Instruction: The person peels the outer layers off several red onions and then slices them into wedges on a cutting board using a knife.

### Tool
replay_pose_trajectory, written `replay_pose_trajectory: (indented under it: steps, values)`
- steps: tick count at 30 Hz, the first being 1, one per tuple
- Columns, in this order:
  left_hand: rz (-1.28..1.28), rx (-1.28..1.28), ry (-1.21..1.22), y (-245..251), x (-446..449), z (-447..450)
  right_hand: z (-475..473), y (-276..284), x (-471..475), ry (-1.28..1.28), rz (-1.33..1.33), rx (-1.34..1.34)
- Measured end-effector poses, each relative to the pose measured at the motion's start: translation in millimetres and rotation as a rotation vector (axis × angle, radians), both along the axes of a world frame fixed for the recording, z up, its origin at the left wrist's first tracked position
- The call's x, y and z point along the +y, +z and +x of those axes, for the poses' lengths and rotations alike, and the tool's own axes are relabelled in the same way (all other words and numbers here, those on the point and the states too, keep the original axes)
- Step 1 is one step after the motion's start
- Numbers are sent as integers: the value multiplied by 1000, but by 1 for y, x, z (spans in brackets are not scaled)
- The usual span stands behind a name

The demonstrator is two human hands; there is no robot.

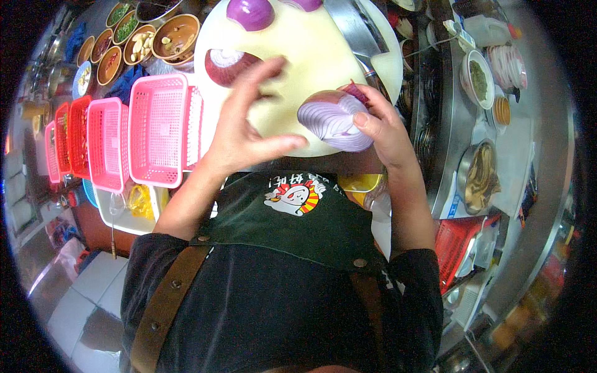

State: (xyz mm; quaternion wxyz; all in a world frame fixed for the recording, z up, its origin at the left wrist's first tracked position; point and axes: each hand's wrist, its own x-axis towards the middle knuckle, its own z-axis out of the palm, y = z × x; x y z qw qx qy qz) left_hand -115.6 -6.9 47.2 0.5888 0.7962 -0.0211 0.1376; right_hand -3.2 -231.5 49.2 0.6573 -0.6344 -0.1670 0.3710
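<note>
My right hand grips a halved red onion over the near right part of a round cutting board, its ringed cut face showing. A dark bit of skin or root stands out by the fingers. My left hand, slightly blurred, is spread with nothing in it, thumb towards the held onion. Just beyond its fingers lies another red onion piece with a pale ringed patch. A shiny purple onion sits at the far side of the board, with part of one more beside it. A cleaver rests at the board's far right.
Pink plastic baskets and red ones stand left of the board. Brown bowls of garlic and other ingredients are at the far left. On the right are a metal counter edge, a bowl of green food and a metal bowl.
</note>
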Motion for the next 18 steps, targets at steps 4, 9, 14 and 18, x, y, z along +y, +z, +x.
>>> replay_pose_trajectory:
  steps: [4,9,14,18]
  values:
    - [-453,253,-357,0,-45,8,-7,17,-15,136,-17,-139]
    - [-889,436,-327,-22,-65,8,-28,26,-49,-81,193,67]
    - [-868,308,-198,-25,-96,5,-40,36,-95,-222,-92,-335]
    - [-853,291,-257,-23,-118,6,-49,50,-106,-196,-159,-853]
